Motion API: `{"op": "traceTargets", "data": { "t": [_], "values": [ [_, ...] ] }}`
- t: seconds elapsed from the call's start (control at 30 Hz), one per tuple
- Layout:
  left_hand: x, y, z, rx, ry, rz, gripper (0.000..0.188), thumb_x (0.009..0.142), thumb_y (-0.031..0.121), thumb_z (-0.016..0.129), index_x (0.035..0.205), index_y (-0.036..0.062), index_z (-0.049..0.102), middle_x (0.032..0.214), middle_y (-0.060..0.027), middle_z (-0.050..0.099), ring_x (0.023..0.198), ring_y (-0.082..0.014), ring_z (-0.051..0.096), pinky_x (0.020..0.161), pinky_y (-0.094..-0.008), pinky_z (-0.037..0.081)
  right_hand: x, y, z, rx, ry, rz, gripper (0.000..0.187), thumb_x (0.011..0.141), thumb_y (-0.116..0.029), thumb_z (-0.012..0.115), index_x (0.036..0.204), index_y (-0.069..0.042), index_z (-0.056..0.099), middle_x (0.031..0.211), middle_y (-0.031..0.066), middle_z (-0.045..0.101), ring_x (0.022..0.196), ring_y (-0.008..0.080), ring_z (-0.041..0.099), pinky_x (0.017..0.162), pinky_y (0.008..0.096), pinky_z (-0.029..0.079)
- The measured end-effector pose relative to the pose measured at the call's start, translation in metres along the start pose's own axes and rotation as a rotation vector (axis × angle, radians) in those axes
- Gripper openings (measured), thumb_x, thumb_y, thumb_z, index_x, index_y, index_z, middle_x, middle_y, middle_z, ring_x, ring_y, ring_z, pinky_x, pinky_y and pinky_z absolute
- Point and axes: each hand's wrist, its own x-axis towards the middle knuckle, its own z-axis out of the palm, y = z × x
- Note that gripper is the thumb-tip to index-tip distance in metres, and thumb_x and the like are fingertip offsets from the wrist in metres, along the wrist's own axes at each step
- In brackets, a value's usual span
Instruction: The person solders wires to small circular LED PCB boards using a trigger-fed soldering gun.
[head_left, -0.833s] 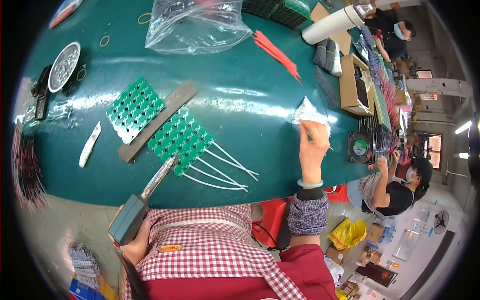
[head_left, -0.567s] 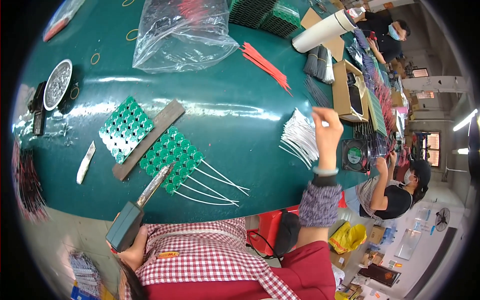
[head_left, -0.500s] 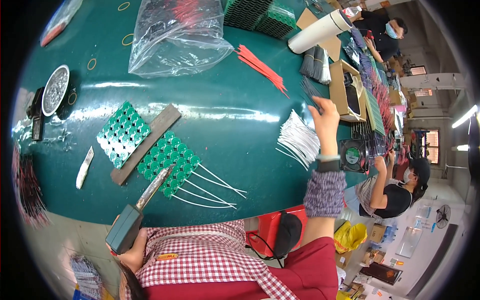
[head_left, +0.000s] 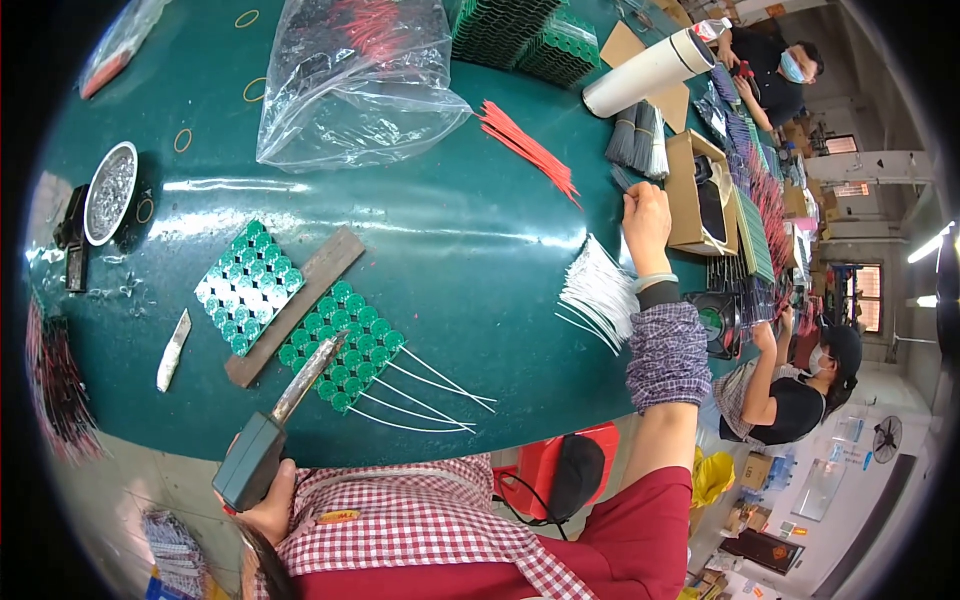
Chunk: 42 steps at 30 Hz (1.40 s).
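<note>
My left hand (head_left: 273, 507) is wrapped round the dark handle of a soldering iron (head_left: 258, 455). Its tip is over a sheet of round green circuit boards (head_left: 370, 345), from whose right side several white wires (head_left: 430, 408) trail. My right hand (head_left: 648, 228) has its fingers closed at a small bunch of dark wires (head_left: 622, 180), mostly hidden by the hand. Just left of that wrist lies a pile of white wires (head_left: 600, 290). A second green board sheet (head_left: 250, 285) rests left of a dark wooden strip (head_left: 300, 302).
Red wires (head_left: 530, 155) and a clear plastic bag (head_left: 360, 120) lie farther back. A white flask (head_left: 648, 75), tied wire bundles (head_left: 635, 140), a cardboard box (head_left: 697, 190) and a fan (head_left: 712, 322) line the right side. A metal bowl (head_left: 110, 193) stands left. Two people sit at the right.
My right hand has gone from spread fingers above the dark wires to closed fingers at them. The left hand and soldering iron stay nearly in place; the whole view has shifted slightly.
</note>
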Motion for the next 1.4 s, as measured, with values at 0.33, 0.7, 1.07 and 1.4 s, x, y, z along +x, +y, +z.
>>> {"op": "traceTargets", "data": {
  "t": [0.33,0.7,1.07,1.4],
  "values": [
    [-0.003,-0.014,0.001,-0.077,0.027,0.073,0.036,0.083,0.005,0.074,0.117,-0.0019,0.063,0.099,-0.0091,0.067,0.082,-0.0161,0.061,0.073,-0.0301,0.049,0.004,-0.004,-0.016,0.042,0.035,-0.092,0.011,0.083,-0.001,0.065,0.093,-0.005,0.063,0.088,0.0118,0.06,0.087,0.0334,0.057,0.076,0.0435,0.047],
    [0.0,-0.002,0.004,-0.088,0.017,0.237,0.037,0.073,0.001,0.077,0.108,-0.0026,0.066,0.101,-0.0094,0.068,0.088,-0.0164,0.065,0.078,-0.0293,0.051,0.004,-0.153,-0.123,-0.241,-0.328,-0.511,0.006,0.07,-0.002,0.063,0.075,-0.006,0.064,0.077,0.009,0.057,0.08,0.0273,0.061,0.066,0.0382,0.052],
    [-0.001,-0.008,0.0,-0.195,-0.045,0.36,0.026,0.074,-0.002,0.073,0.099,-0.0033,0.068,0.093,-0.0113,0.067,0.078,-0.0188,0.064,0.069,-0.0301,0.051,-0.036,-0.201,-0.108,-0.092,-0.26,-0.46,0.018,0.065,0.007,0.064,0.079,-0.004,0.065,0.078,0.0116,0.058,0.083,0.0285,0.06,0.068,0.036,0.051],
    [0.011,0.009,0.011,-0.16,-0.13,0.383,0.028,0.074,-0.001,0.074,0.101,-0.003,0.068,0.095,-0.0102,0.067,0.079,-0.018,0.066,0.07,-0.0278,0.051,-0.136,-0.29,-0.102,0.803,-0.045,-0.159,0.03,0.071,0.013,0.071,0.096,-0.002,0.069,0.085,0.0096,0.063,0.073,0.0257,0.061,0.062,0.0352,0.05]
  ]
}}
